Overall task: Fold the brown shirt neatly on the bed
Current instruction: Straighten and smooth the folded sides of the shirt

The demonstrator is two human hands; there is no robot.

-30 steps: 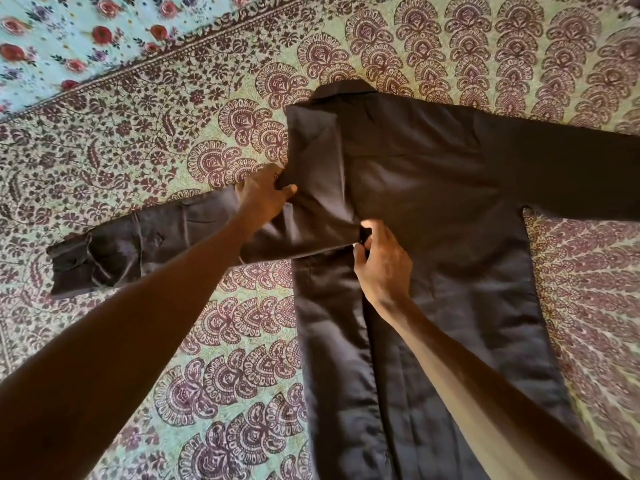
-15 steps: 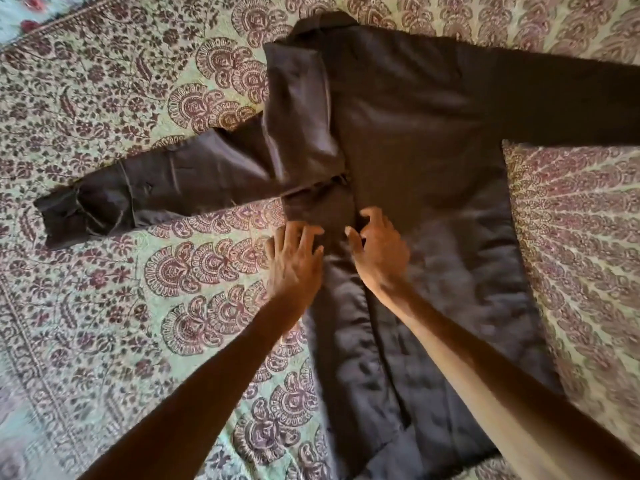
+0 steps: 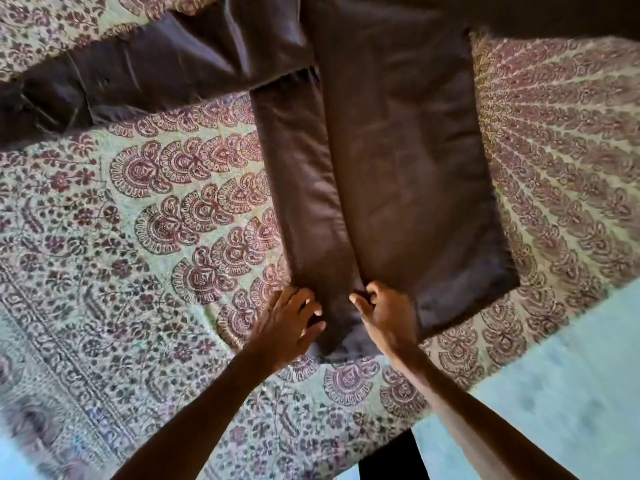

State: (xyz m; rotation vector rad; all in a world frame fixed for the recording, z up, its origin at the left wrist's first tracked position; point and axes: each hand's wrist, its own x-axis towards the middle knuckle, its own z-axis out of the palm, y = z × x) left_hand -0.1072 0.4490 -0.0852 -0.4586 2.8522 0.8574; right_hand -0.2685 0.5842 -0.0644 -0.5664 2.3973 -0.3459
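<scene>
The brown shirt [image 3: 398, 161] lies flat on the patterned bedspread [image 3: 138, 209], its left side folded inward as a long strip. One sleeve stretches away to the upper left. My left hand [image 3: 289, 323] rests at the strip's outer edge near the hem, fingers spread on the cloth. My right hand [image 3: 384, 311] pinches the strip's inner edge near the hem. The collar is out of frame at the top.
The bed's near edge runs diagonally at lower right, with pale blue floor [image 3: 554, 393] beyond it. A dark shape [image 3: 391, 459] shows below the edge at the bottom. Bedspread lies bare to the left of the shirt.
Both hands have slid down the folded strip from the shirt's chest to its hem. The view has tilted down, so the collar has left the frame.
</scene>
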